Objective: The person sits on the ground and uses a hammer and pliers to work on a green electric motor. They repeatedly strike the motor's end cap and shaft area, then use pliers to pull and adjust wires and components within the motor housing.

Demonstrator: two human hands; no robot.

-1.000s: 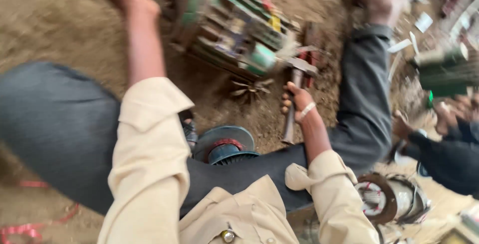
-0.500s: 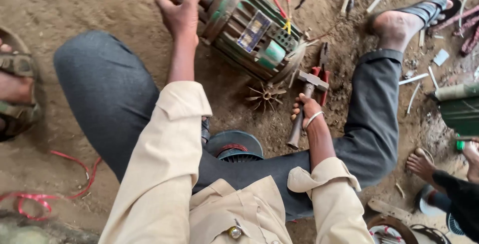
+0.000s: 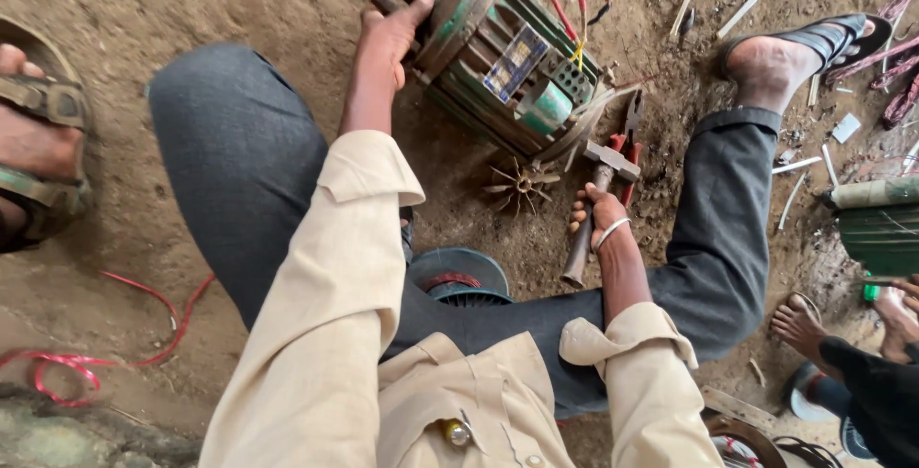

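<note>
Left hand (image 3: 388, 42) steadies motor (image 3: 507, 61); right hand's (image 3: 598, 219) grip holds hammer (image 3: 593, 210).

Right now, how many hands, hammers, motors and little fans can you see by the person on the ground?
Hands of the person: 2, left hand on the motor, right hand around the hammer handle
Hammers: 1, hammer
Green motors: 1, motor
Small fan wheels: 1, fan wheel on the dirt
Total: 5
</note>
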